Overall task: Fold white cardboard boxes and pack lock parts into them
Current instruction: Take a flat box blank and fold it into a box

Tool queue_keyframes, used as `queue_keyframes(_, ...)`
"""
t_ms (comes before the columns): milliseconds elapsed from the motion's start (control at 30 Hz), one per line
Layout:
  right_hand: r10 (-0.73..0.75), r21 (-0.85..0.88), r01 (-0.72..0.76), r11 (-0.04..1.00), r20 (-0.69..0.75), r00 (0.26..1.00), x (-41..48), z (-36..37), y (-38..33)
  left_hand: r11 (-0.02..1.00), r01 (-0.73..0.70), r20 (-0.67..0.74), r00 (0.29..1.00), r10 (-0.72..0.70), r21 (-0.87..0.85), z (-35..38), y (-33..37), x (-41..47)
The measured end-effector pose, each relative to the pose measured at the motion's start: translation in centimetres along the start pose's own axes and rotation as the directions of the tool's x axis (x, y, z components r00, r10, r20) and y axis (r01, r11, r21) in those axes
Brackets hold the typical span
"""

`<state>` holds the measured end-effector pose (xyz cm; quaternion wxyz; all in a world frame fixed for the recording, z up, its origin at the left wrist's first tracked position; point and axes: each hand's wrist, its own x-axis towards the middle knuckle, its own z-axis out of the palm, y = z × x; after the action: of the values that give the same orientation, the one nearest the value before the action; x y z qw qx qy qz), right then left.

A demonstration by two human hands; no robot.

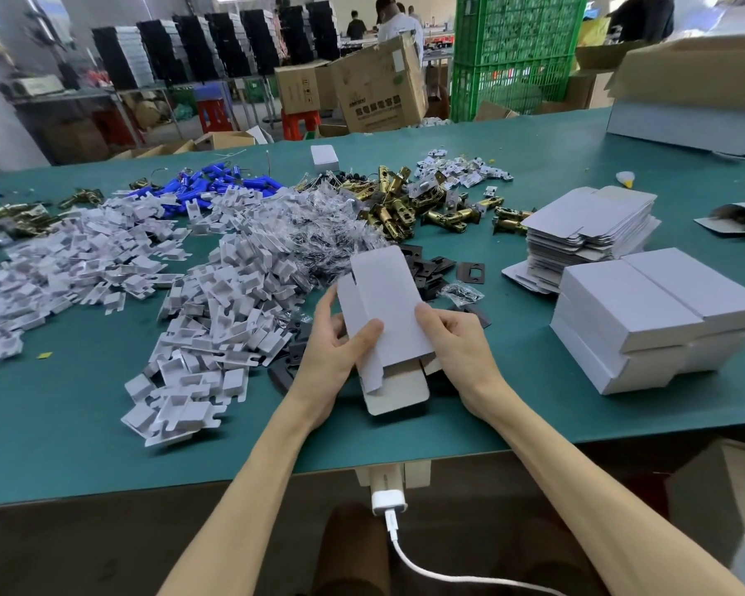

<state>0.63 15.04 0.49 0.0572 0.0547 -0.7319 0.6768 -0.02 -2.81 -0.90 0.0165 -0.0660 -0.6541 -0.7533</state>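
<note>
Fingers (364, 333) of the left hand (334, 350) pinch the left edge of a half-formed white cardboard box (386, 320), thumb on top. Right hand (452, 337) fingers clamp its right edge the same way. Both hold the box tilted above the green worktop (82, 423), its open end flaps toward the person. Brass latch parts (409, 204) lie beyond it, flat box blanks (586, 225) and finished boxes (654, 307) to the right.

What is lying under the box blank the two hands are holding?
Under the box blank, held by the left hand and right hand, black plates and the green table show around its edges. Whatever lies directly beneath is covered.
</note>
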Motion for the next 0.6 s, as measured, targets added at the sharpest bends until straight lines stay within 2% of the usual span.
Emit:
queue_keyframes(100, -0.029, -0.001, 0.029, 1.0, 0.072, 0.997, -0.08, 0.2, -0.19, 0.999, -0.029, 0.004, 1.0, 0.029, 0.045, 0.03, 0.15, -0.02)
queue_keyframes(233, 0.011, 0.186, -0.031, 0.982, 0.107, 0.994, 0.08, -0.01, -0.24, 0.998, -0.003, 0.05, 0.999, 0.0, 0.068, 0.18, 0.5, -0.24)
queue_keyframes(333, 0.014, 0.253, -0.043, 0.966, 0.117, 0.993, 0.17, -0.18, -0.06, 0.995, 0.007, 0.099, 0.995, -0.017, 0.1, 0.19, 0.58, -0.31)
queue_keyframes(467, 0.017, 0.218, -0.038, 0.975, 0.097, 0.995, 0.08, -0.18, -0.04, 0.987, 0.036, 0.117, 0.992, -0.055, 0.157, 0.31, 0.65, -0.44)
queue_keyframes(600, 0.023, 0.151, -0.032, 0.988, 0.062, 0.998, 0.14, -0.1, 0.14, 0.986, 0.008, 0.121, 0.992, -0.029, 0.169, 0.39, 0.74, -0.63)
